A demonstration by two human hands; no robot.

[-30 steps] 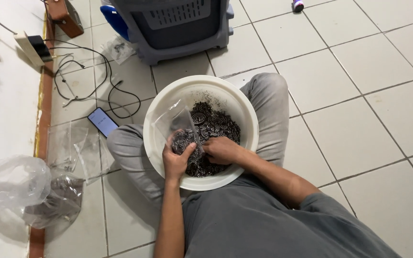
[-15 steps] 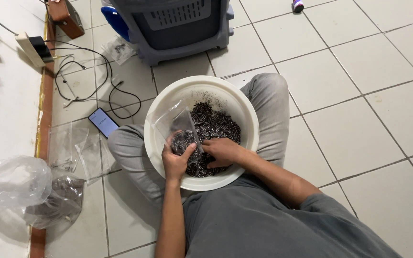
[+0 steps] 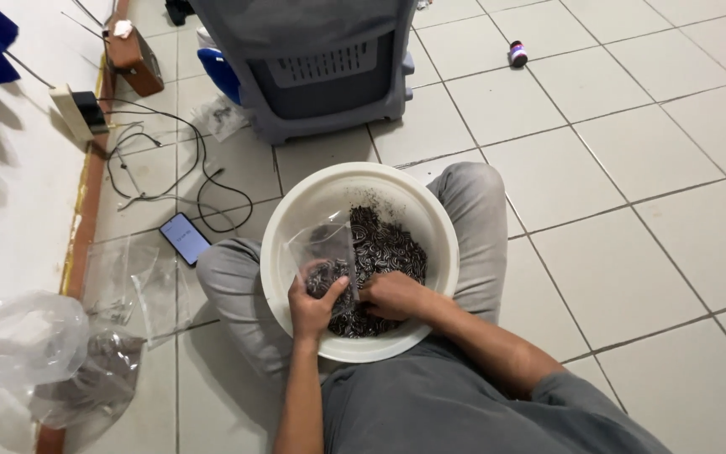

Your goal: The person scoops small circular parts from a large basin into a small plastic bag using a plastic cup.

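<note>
Little has shifted: left hand (image 3: 313, 304) still pinches the limp clear bag (image 3: 323, 252) at nine o'clock; right hand (image 3: 390, 296) scoops loose dark pieces (image 3: 384, 244).

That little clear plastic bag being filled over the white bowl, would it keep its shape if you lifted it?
Probably not. The small clear plastic bag looks thin and crumpled, so it would likely sag. The left hand pinches it at the bottom, where small dark pieces collect; they would probably weigh that end down. Its glossy film may be slippery.
</note>
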